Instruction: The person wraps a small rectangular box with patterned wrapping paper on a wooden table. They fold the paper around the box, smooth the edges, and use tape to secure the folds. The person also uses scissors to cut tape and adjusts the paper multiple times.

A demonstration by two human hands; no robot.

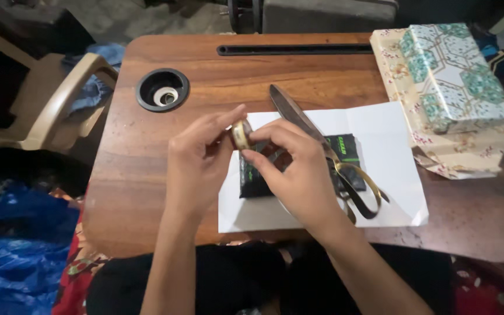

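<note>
My left hand [196, 157] and my right hand [296, 166] meet above the middle of a small wooden table [141, 181]. Between their fingertips they hold a small roll of tape [241, 135], the left fingers on its rim, the right thumb and forefinger pinching at it. Under the hands lies a black box with green print [348, 150] on a white sheet of paper [392, 169]. Large scissors [298, 116] with golden handles lie slantwise across the box and paper, partly hidden by my right hand.
A wrapped parcel in teal patterned paper [456, 73] rests on floral wrapping paper [462, 151] at the table's right back. A round cup hole [162, 89] and a long slot [293, 49] are set in the tabletop. A beige plastic chair [48, 111] stands left.
</note>
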